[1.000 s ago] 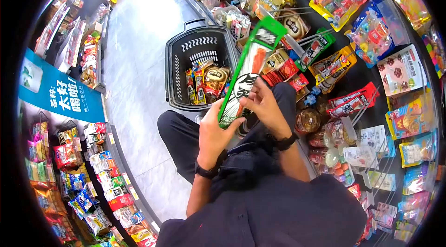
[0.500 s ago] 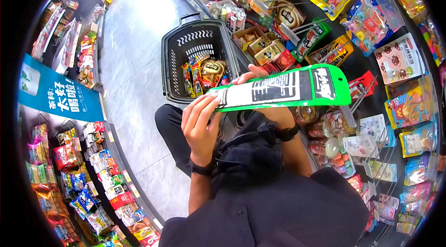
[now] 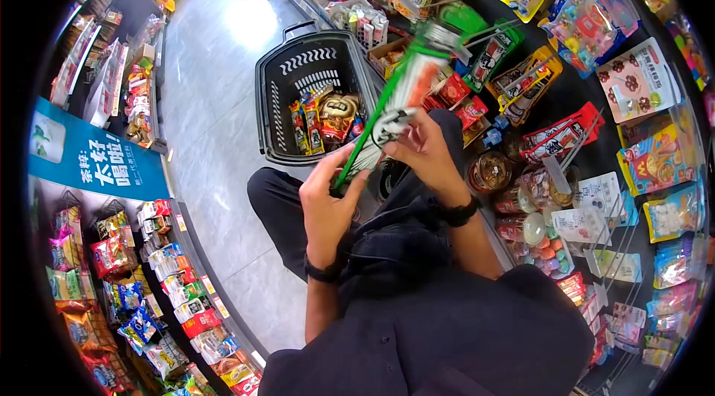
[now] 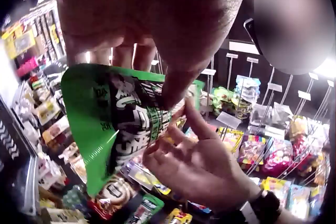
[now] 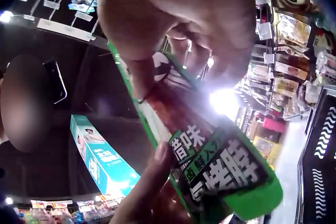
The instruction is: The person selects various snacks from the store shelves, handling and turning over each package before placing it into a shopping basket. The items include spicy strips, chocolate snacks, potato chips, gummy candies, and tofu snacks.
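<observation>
Both hands hold a long, narrow snack packet [image 3: 406,102], green-edged with white and black print, over the lap. It slants up and right in the head view, its upper end blurred. My left hand [image 3: 330,191] pinches the lower end between thumb and fingers. My right hand [image 3: 433,154] grips its right side near the middle, thumb on the printed face. In the left wrist view the packet [image 4: 139,113] lies under the left thumb, with the right hand [image 4: 202,169] at its far edge. Dark print on a green band shows on the packet [image 5: 194,140] in the right wrist view.
A black shopping basket [image 3: 277,109] stands on the floor ahead, with several snack packs [image 3: 337,116] inside. Shelves and hooks of hanging candy bags [image 3: 585,27] rise close on the right. Jars [image 3: 489,172] stand near the right knee. A snack shelf [image 3: 186,284] runs along the left.
Half a second ago the packet lay nearly level, pointing right, its text side up and left fingers spread over it. It has turned back to its pictured side, slanting upward as it did a second ago.
</observation>
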The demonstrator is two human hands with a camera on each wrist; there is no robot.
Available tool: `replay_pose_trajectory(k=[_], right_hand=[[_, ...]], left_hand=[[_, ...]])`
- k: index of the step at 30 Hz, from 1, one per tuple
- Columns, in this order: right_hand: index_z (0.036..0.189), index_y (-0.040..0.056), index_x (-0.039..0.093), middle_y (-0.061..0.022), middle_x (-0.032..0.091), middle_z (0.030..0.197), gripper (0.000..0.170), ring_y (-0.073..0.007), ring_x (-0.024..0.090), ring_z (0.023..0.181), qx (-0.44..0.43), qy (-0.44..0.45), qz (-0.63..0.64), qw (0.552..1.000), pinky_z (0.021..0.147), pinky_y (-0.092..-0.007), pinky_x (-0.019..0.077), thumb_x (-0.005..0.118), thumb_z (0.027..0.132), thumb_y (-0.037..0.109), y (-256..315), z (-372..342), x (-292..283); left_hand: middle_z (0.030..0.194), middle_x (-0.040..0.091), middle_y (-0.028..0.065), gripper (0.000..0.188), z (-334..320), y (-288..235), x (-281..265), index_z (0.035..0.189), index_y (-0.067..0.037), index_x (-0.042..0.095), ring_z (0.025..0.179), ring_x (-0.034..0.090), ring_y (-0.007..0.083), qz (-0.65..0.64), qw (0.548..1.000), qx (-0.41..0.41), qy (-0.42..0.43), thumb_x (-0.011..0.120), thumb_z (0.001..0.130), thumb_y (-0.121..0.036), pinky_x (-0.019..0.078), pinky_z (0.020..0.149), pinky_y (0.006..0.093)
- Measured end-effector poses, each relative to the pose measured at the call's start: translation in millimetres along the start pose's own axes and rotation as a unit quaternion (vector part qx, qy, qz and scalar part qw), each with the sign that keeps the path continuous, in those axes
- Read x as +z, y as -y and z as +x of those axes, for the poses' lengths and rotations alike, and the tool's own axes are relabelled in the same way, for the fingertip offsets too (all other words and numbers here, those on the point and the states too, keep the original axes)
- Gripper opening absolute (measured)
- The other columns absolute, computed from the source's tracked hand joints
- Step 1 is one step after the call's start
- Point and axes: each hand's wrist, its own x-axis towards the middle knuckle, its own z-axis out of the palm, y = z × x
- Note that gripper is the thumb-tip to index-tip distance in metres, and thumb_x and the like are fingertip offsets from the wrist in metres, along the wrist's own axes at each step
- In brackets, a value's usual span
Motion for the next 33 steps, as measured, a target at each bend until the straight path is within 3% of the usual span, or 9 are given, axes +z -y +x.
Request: replay_pose_trajectory(k=[1,4,5,9,14,21,33], right_hand=[[0.129,0.0,0.047,-0.0043,0.062,0.113,0.05,-0.0118,0.059,0.106,0.008,-0.022,0.022,0.999,0.091,-0.0263,0.0481,0.072,0.086,0.004,-5,-1,0],[0.122,-0.0006,0.05,-0.0053,0.063,0.111,0.042,-0.0103,0.059,0.102,0.033,-0.07,0.066,0.995,0.089,-0.0262,0.0488,0.071,0.087,0.005,3,1,13],[0.121,-0.0011,0.05,-0.006,0.063,0.111,0.041,-0.01,0.06,0.101,0.041,-0.072,0.066,0.994,0.088,-0.0261,0.0491,0.071,0.087,0.005,3,-1,13],[0.117,-0.0024,0.052,-0.0074,0.065,0.107,0.037,-0.0094,0.062,0.096,0.044,-0.094,0.069,0.992,0.083,-0.0251,0.0505,0.072,0.087,0.006,4,-5,17],[0.112,-0.0016,0.054,-0.0066,0.067,0.1,0.034,-0.009,0.064,0.089,0.041,-0.116,0.02,0.992,0.078,-0.0245,0.0516,0.073,0.086,0.007,4,-6,21],[0.108,-0.0004,0.054,-0.0069,0.068,0.097,0.031,-0.0091,0.064,0.087,0.039,-0.118,0.036,0.992,0.077,-0.0242,0.0515,0.074,0.085,0.006,9,-5,20],[0.112,-0.0012,0.054,-0.0096,0.07,0.098,0.038,-0.0116,0.066,0.087,0.079,-0.131,0.079,0.985,0.077,-0.0258,0.0529,0.076,0.083,0.008,10,-7,19]], left_hand=[[0.095,0.07,0.0121,0.036,-4,17,6,0.114,0.004,0.063,0.083,0.066,0.0162,-0.058,0.998,-0.009,0.017,0.074,0.081,-0.006,0.0513,0.075,0.0276],[0.088,0.07,0.0084,0.032,-9,21,13,0.112,0.006,0.063,0.079,0.064,0.011,-0.191,0.973,-0.122,0.048,0.071,0.085,-0.009,0.051,0.073,0.0256],[0.086,0.069,0.0063,0.03,-10,24,16,0.111,0.007,0.063,0.077,0.062,0.0072,-0.199,0.972,-0.11,0.053,0.07,0.088,-0.011,0.0504,0.071,0.0237],[0.088,0.07,0.0057,0.028,-12,21,15,0.11,0.005,0.063,0.077,0.062,0.0062,-0.25,0.947,-0.171,0.103,0.07,0.088,-0.012,0.0501,0.07,0.0229],[0.089,0.069,0.0031,0.028,-13,21,19,0.11,0.004,0.063,0.077,0.061,0.0055,-0.232,0.952,-0.156,0.126,0.069,0.088,-0.011,0.0494,0.07,0.0224],[0.086,0.068,0.0015,0.021,-12,13,20,0.104,0.004,0.064,0.075,0.058,0.0033,-0.259,0.946,-0.162,0.114,0.069,0.088,-0.009,0.047,0.067,0.0204],[0.085,0.067,0.0015,0.019,-11,5,19,0.102,0.005,0.064,0.075,0.058,0.0041,-0.271,0.939,-0.18,0.114,0.069,0.088,-0.008,0.0467,0.068,0.0211]])
